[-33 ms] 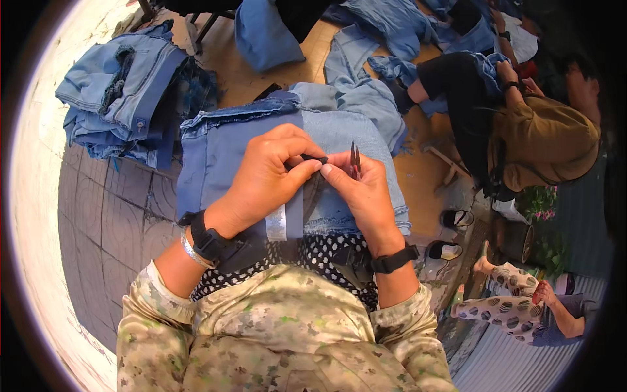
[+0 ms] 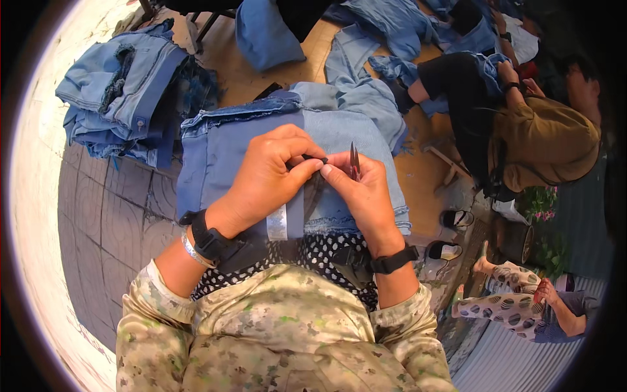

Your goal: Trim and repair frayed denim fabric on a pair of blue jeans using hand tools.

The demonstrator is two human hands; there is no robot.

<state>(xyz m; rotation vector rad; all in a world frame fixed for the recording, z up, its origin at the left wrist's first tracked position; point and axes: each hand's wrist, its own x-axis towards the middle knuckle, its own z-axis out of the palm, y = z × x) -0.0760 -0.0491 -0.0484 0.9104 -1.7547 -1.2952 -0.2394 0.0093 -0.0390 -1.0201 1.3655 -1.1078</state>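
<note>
Folded blue denim (image 2: 219, 157) lies across my lap, with a darker blue panel and a frayed seam along its far edge. Above it my left hand (image 2: 268, 173) is closed, thumb and finger pinching a small black strip (image 2: 316, 159). My right hand (image 2: 366, 196) meets it there, its thumb and fingertip at the strip's right end. Small thread snips (image 2: 354, 160) are tucked in that same hand, their pointed blades sticking up past the fingers; the handles are hidden. A shiny silver band (image 2: 277, 224) shows on the cloth below my left hand.
A stack of denim garments (image 2: 124, 85) with frayed edges sits at the far left, beside grey paving tiles (image 2: 121, 215). More denim (image 2: 385, 26) is spread at the back. On the right are a seated person in brown (image 2: 545, 140), loose shoes (image 2: 444, 250) and another person's legs (image 2: 506, 297).
</note>
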